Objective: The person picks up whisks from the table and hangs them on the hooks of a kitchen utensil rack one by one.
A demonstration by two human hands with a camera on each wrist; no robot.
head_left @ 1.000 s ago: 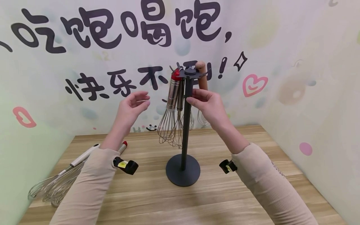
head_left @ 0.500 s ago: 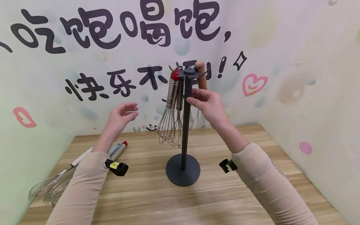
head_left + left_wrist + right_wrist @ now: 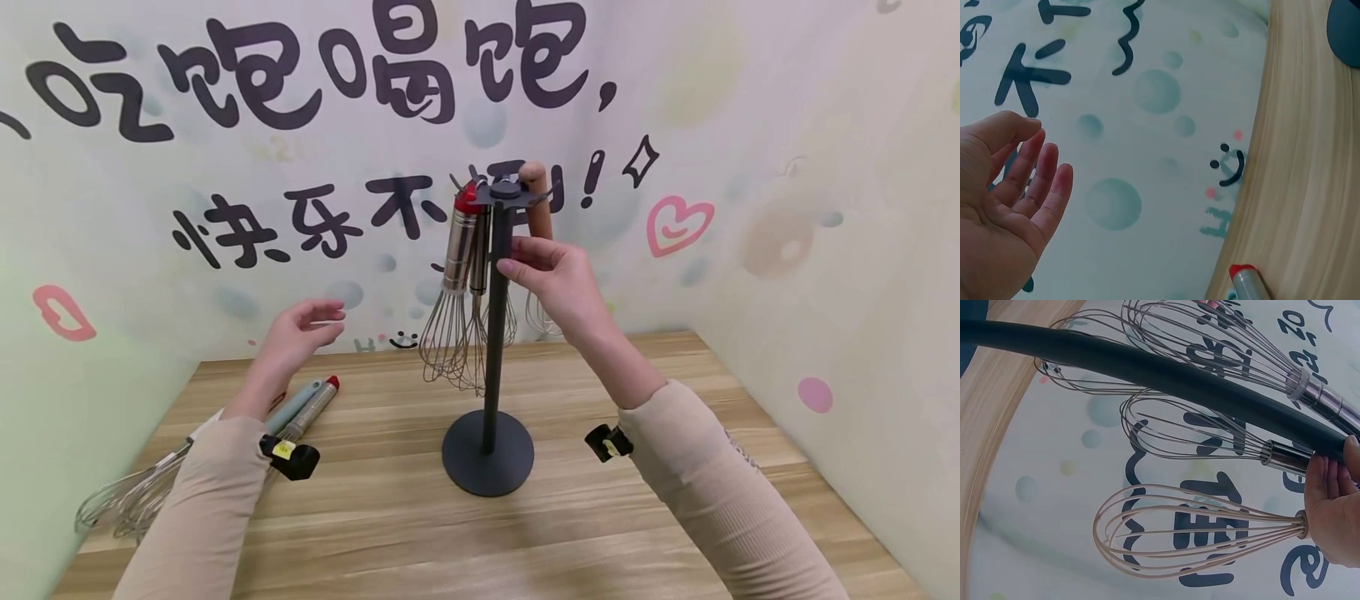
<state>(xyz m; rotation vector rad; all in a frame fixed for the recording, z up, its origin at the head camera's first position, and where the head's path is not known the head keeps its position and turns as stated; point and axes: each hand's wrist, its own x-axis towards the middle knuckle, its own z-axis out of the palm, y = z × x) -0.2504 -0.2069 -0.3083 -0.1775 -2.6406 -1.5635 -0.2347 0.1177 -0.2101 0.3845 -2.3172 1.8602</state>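
A black stand [image 3: 493, 350] on a round base [image 3: 487, 454] carries several whisks hanging from its top. One has a red-capped steel handle [image 3: 459, 242], another a wooden handle [image 3: 537, 204]. My right hand [image 3: 551, 279] grips the pole just below the top; in the right wrist view its fingers [image 3: 1335, 506] lie against the pole [image 3: 1147, 369], beside a beige whisk [image 3: 1191, 531]. My left hand [image 3: 300, 329] hovers empty left of the stand, fingers relaxed, palm showing in the left wrist view [image 3: 1010, 206]. Below it lies a red-capped whisk [image 3: 311, 408].
More whisks lie on the wooden table [image 3: 600, 533] at the left: a blue-handled one [image 3: 288, 406] and a white-handled one [image 3: 202, 429], their wires [image 3: 120, 508] near the front left edge. Printed walls close in the back and both sides.
My left hand has dropped down and to the left, away from the hanging whisks and towards the whisks on the table. The right hand and the stand have stayed put.
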